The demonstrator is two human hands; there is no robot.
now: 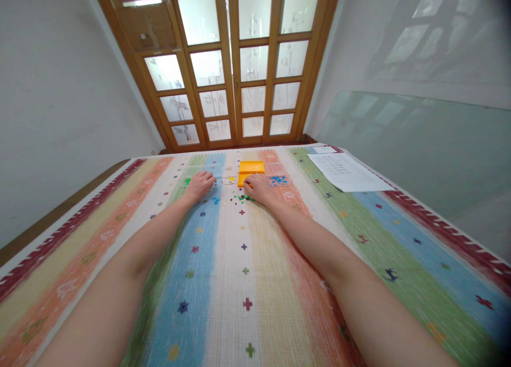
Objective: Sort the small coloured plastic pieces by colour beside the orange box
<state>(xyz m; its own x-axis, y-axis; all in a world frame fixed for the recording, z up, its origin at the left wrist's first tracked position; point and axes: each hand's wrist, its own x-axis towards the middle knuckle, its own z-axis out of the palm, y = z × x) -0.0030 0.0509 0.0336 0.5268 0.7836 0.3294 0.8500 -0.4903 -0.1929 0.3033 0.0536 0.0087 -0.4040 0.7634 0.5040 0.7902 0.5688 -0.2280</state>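
Both my arms stretch far out over a striped, many-coloured cloth [239, 282]. My left hand [199, 184] rests knuckles up on the cloth with its fingers curled, beside some tiny green pieces [187, 182]. My right hand [258, 188] lies with its fingers bent at the near edge of a small orange box [251, 170]; what they pinch, if anything, is too small to see. Several tiny dark green pieces [243, 198] are scattered between my hands, and small blue pieces [278, 180] lie just right of the right hand.
A white printed sheet [347, 171] lies on the cloth at the far right. A glass pane [419, 143] leans on the right wall. A wooden double door with frosted panes [235, 69] stands beyond the far edge.
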